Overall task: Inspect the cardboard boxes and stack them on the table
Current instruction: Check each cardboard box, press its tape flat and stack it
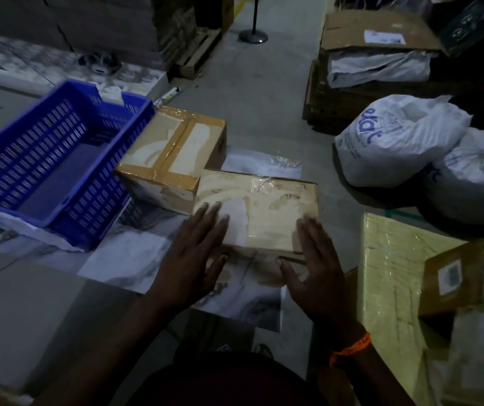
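Note:
A worn cardboard box (267, 209) with torn labels sits on top of another box (252, 271) at the table's (44, 312) near edge. My left hand (193, 259) rests flat on the top box's near left corner, fingers spread. At its near right corner lies my right hand (314, 265), also flat, its thumb against the front face. Neither hand grips the box. Behind and to the left stands a taped brown box (173, 153) on the table.
A blue plastic crate (53, 165) stands at the left on the table. On the right are a yellow wrapped carton (390, 282) and smaller labelled boxes (451, 276). White sacks (398, 139) lie on the floor, with stacked cartons (375, 33) and a post base (253, 35) farther back.

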The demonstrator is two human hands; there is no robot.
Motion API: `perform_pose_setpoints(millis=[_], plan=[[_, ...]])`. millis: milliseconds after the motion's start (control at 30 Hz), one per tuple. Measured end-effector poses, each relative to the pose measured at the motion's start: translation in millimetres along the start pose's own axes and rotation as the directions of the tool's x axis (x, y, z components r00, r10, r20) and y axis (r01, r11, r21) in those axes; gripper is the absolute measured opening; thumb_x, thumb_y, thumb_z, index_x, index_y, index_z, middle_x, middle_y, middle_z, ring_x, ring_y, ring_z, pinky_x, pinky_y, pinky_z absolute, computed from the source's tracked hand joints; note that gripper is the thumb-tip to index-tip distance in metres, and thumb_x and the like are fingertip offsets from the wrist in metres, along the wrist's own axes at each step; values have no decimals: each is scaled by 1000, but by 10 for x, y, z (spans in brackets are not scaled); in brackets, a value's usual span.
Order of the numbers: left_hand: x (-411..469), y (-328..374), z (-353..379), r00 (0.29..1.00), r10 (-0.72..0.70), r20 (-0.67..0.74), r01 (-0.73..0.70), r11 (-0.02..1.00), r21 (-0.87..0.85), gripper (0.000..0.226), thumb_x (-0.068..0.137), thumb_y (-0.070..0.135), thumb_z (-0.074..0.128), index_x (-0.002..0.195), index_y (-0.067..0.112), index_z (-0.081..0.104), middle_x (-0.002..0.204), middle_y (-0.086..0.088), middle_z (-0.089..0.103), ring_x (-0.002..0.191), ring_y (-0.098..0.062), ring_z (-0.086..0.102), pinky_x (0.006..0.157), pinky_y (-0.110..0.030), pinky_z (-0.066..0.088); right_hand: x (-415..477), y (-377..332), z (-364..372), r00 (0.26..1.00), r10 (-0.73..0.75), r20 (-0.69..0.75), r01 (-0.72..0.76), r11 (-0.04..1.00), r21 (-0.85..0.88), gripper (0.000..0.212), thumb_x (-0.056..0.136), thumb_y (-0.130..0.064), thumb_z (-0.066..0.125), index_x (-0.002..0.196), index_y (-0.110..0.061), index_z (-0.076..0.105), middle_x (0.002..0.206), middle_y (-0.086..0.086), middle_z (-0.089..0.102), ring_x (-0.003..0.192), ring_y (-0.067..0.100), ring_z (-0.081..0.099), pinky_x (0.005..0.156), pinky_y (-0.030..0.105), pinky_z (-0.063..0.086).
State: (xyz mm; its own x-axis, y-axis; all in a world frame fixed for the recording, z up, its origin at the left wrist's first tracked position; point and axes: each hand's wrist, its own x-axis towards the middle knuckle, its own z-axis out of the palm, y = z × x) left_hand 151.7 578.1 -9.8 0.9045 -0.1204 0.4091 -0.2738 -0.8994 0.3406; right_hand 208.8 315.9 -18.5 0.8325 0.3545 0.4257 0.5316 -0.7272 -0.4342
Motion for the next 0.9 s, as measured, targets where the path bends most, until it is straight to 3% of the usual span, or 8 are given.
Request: perform_pose_setpoints(millis=[100,200,367,567,667,767,833,900], plan=[[-182,-185,8,960,-280,-33,262,929,-261,80,93,44,63,159,17,28,167,-6,27,152,-25,31,114,-46,40,-63,87,-41,959,284,21,-280,927,248,97,85,-52,75,162,-21,25,168,3,28,155,13,26,122,21,27],[-282,-218,0,881,-471,48,423,739,-524,77,91,47,70,155,19,39,147,10,53,132,2,52,104,-30,53,-70,156,-93,859,450,246,-511,711,483,108,74,-64,81,161,-36,23,164,-6,39,142,2,45,110,17,44],[-185,-123,32,860,-505,67,454,700,-551,58,93,41,71,146,25,51,124,26,61,113,14,59,93,-14,53,108,178,-102,754,555,351,-645,527,553,113,68,-94,60,161,-44,22,148,-8,52,128,13,59,108,48,52],[340,-43,-293,925,-379,-12,309,771,-557,45,96,56,50,137,38,52,125,12,61,112,6,58,81,-14,54,273,190,-347,638,619,459,-743,339,576,58,96,-48,65,149,-46,41,119,-9,66,88,0,67,68,36,62],[749,-36,-391,959,-276,-68,217,865,-452,42,100,55,47,135,33,53,116,5,60,103,-6,58,83,-25,52,101,166,-227,542,608,581,-819,227,526,67,77,-65,77,135,-41,54,117,3,69,92,21,70,69,41,62],[999,-51,-158,982,-189,-21,175,942,-287,53,98,58,49,138,24,58,101,7,57,89,-13,53,78,-34,45,-73,160,28,385,629,675,-905,114,409,109,71,-72,77,158,-27,29,127,11,61,91,24,68,67,38,61],[1088,-49,72,993,-113,22,115,965,-236,57,97,57,52,139,18,58,101,1,64,85,-15,55,78,-36,45,-122,186,136,316,646,694,-937,99,335,97,90,-65,64,164,-26,16,144,17,53,101,29,67,73,40,59],[1133,-54,324,994,-35,99,51,984,-171,61,96,54,56,140,12,56,110,-8,68,94,-25,61,86,-40,45,-164,283,211,292,650,702,-956,182,229,84,96,-70,49,161,-22,27,151,15,49,112,30,62,79,39,55]])
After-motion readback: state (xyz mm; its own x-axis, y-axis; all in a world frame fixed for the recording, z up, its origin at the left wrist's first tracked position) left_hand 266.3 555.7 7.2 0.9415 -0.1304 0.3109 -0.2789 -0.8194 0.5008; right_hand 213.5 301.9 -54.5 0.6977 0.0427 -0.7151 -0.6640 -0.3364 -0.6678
